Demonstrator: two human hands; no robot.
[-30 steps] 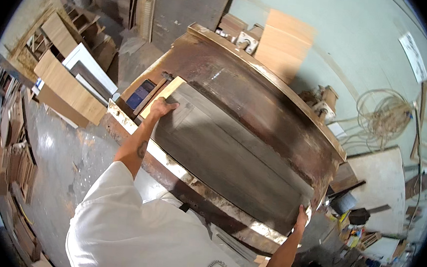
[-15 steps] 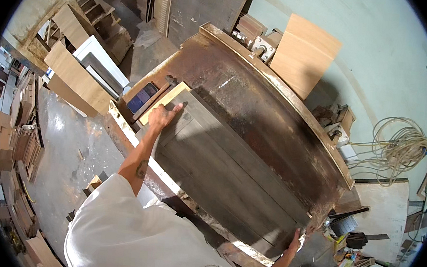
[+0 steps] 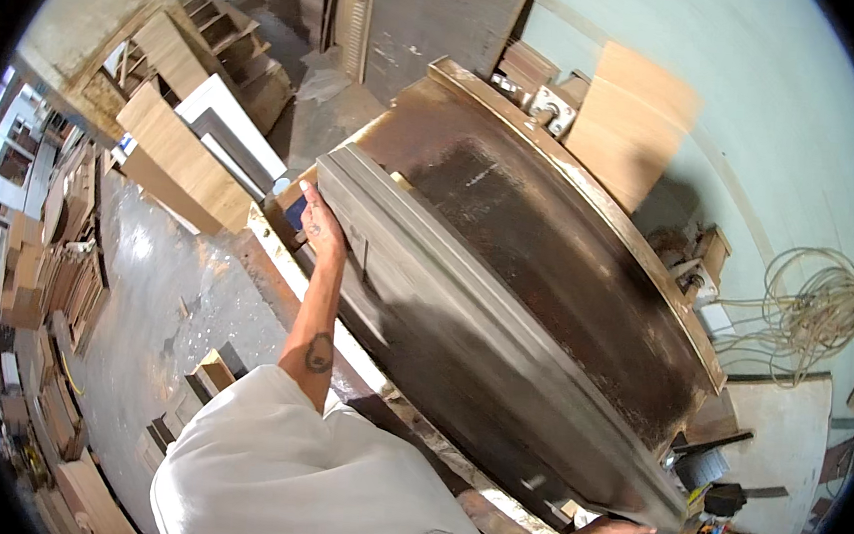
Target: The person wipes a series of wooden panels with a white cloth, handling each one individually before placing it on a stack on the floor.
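Observation:
A long grey-brown wooden panel door (image 3: 461, 340) is tilted up over a rust-stained trough, its far long edge raised. My left hand (image 3: 322, 229) grips the door's left end, with the thumb pointing up along the edge. At the opposite end, my right hand (image 3: 617, 529) supports the lower corner from beneath, its fingers reaching along the edge. The door's underside and the fingers behind it are hidden. Just beyond my left hand, part of a dark blue object (image 3: 296, 213) shows.
The trough (image 3: 511, 213) has a raised rim. A light plywood sheet (image 3: 629, 122) leans on the wall behind it. Coiled hose (image 3: 813, 302) hangs at the right. Boards (image 3: 180, 152) and a white panel (image 3: 229, 131) stand at the left; stacked wood (image 3: 71, 269) lies farther left.
The door has gone from lying nearly flat to tilted, its far edge raised. My left hand has moved from its top face to its end; my right hand has shifted right, under its corner.

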